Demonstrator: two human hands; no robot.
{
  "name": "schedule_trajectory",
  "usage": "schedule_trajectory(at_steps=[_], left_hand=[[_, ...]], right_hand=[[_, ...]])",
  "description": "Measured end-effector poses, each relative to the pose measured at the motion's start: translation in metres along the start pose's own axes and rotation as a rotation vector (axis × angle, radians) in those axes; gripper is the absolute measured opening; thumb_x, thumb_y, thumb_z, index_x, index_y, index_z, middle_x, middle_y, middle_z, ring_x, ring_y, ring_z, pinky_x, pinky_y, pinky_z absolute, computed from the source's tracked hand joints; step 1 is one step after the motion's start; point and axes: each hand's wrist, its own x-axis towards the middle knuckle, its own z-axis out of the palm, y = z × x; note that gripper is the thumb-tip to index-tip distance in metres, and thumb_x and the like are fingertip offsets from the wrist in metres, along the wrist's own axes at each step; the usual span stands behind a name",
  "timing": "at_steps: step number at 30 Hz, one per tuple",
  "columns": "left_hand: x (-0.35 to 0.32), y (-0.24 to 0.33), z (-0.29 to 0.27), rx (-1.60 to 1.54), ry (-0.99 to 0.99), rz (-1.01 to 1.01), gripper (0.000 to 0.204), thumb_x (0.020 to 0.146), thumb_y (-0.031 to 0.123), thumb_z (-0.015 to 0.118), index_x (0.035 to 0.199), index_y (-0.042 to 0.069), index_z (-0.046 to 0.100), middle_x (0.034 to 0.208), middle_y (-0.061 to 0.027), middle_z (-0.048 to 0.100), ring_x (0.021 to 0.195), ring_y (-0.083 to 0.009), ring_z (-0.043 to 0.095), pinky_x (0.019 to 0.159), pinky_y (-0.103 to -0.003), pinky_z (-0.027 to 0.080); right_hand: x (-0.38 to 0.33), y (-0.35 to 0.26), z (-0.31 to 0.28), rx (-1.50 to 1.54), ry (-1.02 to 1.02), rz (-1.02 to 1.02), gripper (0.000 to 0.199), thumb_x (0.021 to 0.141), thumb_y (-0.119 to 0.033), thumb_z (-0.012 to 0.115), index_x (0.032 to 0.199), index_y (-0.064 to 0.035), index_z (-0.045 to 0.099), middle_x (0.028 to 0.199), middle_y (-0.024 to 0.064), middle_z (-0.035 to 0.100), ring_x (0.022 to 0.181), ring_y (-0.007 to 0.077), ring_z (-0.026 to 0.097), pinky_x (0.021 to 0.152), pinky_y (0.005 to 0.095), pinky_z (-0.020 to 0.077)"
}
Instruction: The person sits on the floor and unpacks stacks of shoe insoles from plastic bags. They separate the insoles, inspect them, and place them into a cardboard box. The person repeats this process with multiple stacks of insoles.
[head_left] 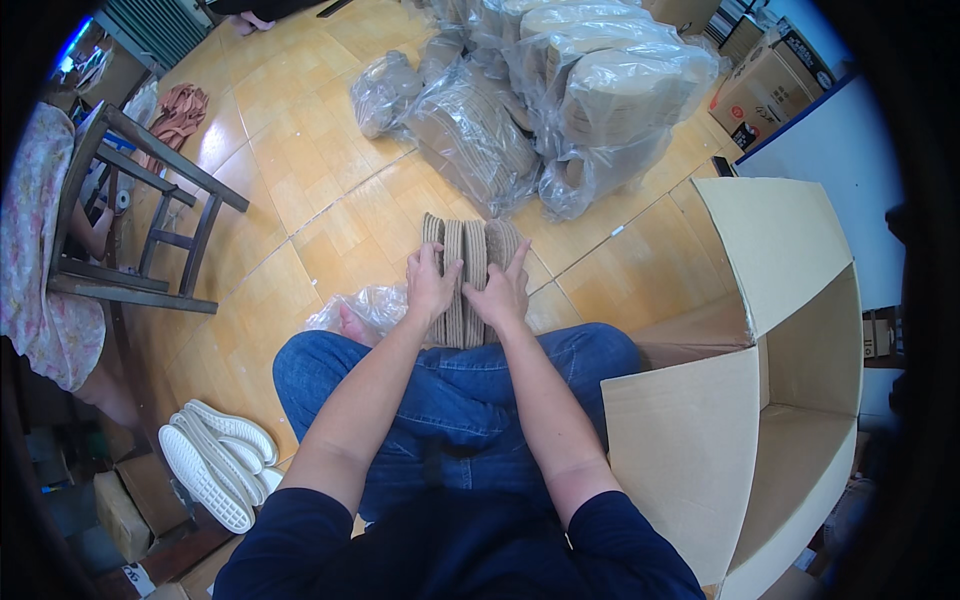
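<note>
In front of my crossed legs, several tan-brown shoe soles (pixel 454 235) stand on edge side by side, their ridged rims facing up. My left hand (pixel 430 287) is closed around the soles at the left of the row, its thumb on the side toward the middle. On the right, my right hand (pixel 504 295) grips the rightmost sole (pixel 501 236), which leans and shows more of its flat face. Its thumb points inward and its index finger stretches forward. Below my hands, the lower ends of the soles reach down to my jeans.
Bagged tan soles (pixel 470 130) are heaped ahead. An open cardboard box (pixel 690 450) stands at my right, flaps spread. White soles (pixel 215 460) lie at my left. Beyond them are a dark wooden stool (pixel 160 235) and another person in floral cloth (pixel 45 240). Clear plastic (pixel 370 305) lies by my foot.
</note>
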Motion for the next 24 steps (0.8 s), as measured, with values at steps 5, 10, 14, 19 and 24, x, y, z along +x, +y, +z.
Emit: schedule_trajectory(at_steps=[5, 10, 14, 19, 24], left_hand=[[-0.001, 0.001, -0.001, 0.006, 0.007, 0.000, 0.047, 0.085, 0.030, 0.070, 0.121, 0.009, 0.048, 0.121, -0.0219, 0.047, 0.115, -0.0416, 0.047, 0.100, -0.046, 0.039], [-0.001, 0.001, -0.001, -0.004, -0.006, -0.004, 0.043, 0.085, 0.031, 0.070, 0.118, 0.009, 0.052, 0.121, -0.0231, 0.046, 0.115, -0.0414, 0.047, 0.100, -0.045, 0.039], [0.000, -0.004, 0.003, 0.041, -0.061, -0.019, 0.031, 0.089, 0.031, 0.065, 0.116, 0.014, 0.063, 0.128, -0.0260, 0.043, 0.120, -0.0427, 0.044, 0.105, -0.046, 0.035], [0.002, -0.015, 0.009, 0.152, -0.160, 0.055, 0.029, 0.092, 0.020, 0.055, 0.117, 0.022, 0.069, 0.138, -0.0311, 0.035, 0.126, -0.0451, 0.039, 0.110, -0.047, 0.030], [0.009, -0.019, 0.001, -0.013, -0.218, -0.132, 0.035, 0.089, 0.011, 0.050, 0.120, 0.015, 0.067, 0.138, -0.0342, 0.039, 0.125, -0.0416, 0.042, 0.110, -0.046, 0.030]], right_hand=[[0.016, 0.014, 0.016, 0.242, 0.113, 0.134, 0.057, 0.082, -0.039, 0.060, 0.116, 0.0075, 0.060, 0.157, 0.0287, 0.005, 0.130, 0.0465, 0.037, 0.107, 0.0437, 0.0376], [0.030, 0.029, 0.020, 1.310, -0.048, 0.362, 0.055, 0.092, -0.039, 0.039, 0.124, 0.0040, 0.054, 0.132, 0.0242, 0.051, 0.120, 0.0320, 0.051, 0.101, 0.0386, 0.0405], [0.027, 0.029, 0.022, 1.503, -0.136, 0.308, 0.054, 0.093, -0.037, 0.039, 0.128, 0.0034, 0.049, 0.121, 0.0161, 0.058, 0.110, 0.0252, 0.057, 0.096, 0.0367, 0.0430], [0.028, 0.023, 0.022, 1.349, -0.108, 0.284, 0.046, 0.093, -0.034, 0.042, 0.119, 0.0016, 0.057, 0.120, 0.0138, 0.059, 0.110, 0.0237, 0.057, 0.096, 0.0368, 0.0434], [0.016, 0.009, 0.020, 0.593, 0.060, 0.113, 0.046, 0.089, -0.037, 0.056, 0.109, 0.0019, 0.068, 0.147, 0.0308, 0.028, 0.129, 0.0424, 0.039, 0.108, 0.0400, 0.0325]])
